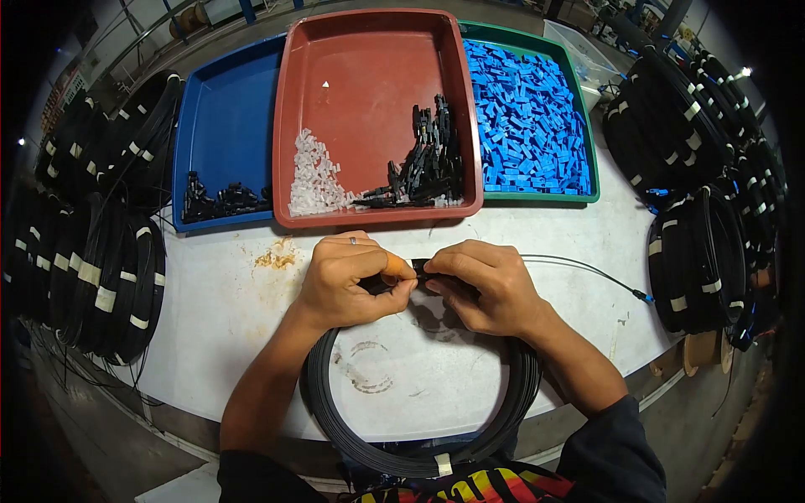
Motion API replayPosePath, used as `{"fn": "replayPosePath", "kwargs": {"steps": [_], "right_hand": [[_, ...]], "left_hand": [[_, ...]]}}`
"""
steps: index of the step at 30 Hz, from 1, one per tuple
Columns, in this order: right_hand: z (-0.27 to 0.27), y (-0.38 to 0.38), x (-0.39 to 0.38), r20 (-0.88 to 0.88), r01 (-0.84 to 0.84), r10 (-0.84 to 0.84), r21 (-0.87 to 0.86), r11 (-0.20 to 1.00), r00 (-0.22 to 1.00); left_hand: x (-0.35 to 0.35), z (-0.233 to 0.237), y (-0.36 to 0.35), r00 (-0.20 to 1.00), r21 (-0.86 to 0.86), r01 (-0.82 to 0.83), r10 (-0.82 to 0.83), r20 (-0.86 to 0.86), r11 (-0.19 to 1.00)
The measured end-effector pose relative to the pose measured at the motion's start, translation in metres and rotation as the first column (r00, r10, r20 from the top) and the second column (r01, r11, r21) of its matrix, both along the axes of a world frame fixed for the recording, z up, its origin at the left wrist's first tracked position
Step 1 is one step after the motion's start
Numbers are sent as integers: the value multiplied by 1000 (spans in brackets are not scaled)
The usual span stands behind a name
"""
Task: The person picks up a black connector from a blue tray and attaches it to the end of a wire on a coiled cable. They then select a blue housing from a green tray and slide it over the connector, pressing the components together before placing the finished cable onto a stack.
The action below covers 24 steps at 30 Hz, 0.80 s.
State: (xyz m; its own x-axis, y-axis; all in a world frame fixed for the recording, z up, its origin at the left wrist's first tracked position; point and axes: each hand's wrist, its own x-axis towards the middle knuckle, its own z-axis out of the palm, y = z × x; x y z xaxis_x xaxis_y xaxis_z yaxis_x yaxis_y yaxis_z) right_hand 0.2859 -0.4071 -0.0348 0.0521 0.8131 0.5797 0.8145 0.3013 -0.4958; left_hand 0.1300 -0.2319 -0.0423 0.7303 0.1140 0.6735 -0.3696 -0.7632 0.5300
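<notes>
My left hand point(356, 278) and my right hand point(489, 283) meet above the table, fingertips pinched close together. Between them shows a small black part point(419, 265) at a cable end, mostly covered by my fingers. An orange wrap point(397, 267) sits on a finger of my left hand. Below both hands, a coil of black cable point(325, 402) lies over the table's near edge, with a pale tape band point(444, 464) around its lower side. From behind my right hand, a thin cable runs right to a blue connector point(642, 297).
A red tray point(377, 84) holds clear pieces point(312, 180) and black parts point(429, 159). Beside it are a blue tray point(226, 117) with black parts and a green tray point(537, 199) full of blue pieces point(528, 117). Taped cable coils point(105, 277) stand left, others point(696, 260) right.
</notes>
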Motion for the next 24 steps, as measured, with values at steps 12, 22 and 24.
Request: {"fn": "replayPosePath", "kwargs": {"steps": [12, 22, 24], "right_hand": [[-7, 1, 2, 19, 25, -25, 14, 1000, 999], [-1, 1, 0, 40, 7, -6, -11, 1000, 999], [-1, 1, 1, 39, 3, -3, -15, 1000, 999]], "left_hand": [[1, 0, -1, 1000, -5, 21, -21, 13, 1000], [2, -1, -1, 1000, -14, 30, -30, 7, 999], [2, -1, -1, 999, -16, 35, -35, 9, 999]]}}
